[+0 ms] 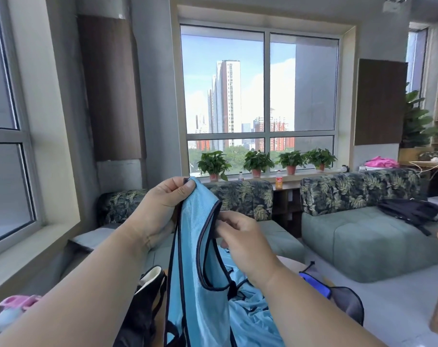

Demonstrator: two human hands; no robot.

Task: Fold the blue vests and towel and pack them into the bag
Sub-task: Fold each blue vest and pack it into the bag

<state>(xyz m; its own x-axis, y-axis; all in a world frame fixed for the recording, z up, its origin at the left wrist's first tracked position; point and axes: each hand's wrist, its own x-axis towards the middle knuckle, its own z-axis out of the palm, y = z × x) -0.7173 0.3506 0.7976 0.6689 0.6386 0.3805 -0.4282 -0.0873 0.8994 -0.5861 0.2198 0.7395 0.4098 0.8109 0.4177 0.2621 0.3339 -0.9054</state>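
Pretty early in the job, by the look of it: one blue vest (195, 246) is held up in the air in front of the sofa, nothing folded can be seen yet, and more blue fabric (250, 306) is left in a crumpled heap low down just right of it, on what seems to be a table that's mostly hidden. The shoulder strap at the top is pinched by the left hand (165, 196), thumb and fingers closed on it, while the dark-trimmed edge lower down on the right is gripped by the right hand (240, 236). The vest is hung long-axis vertical, shoulder end up, body trailing down out of the bottom edge of the view. A black bag with a pale lining (147, 294) is parked just left of the hanging vest, apparently unpacked so far. No towel can be picked out for sure. So folding and packing are basically all left to do.
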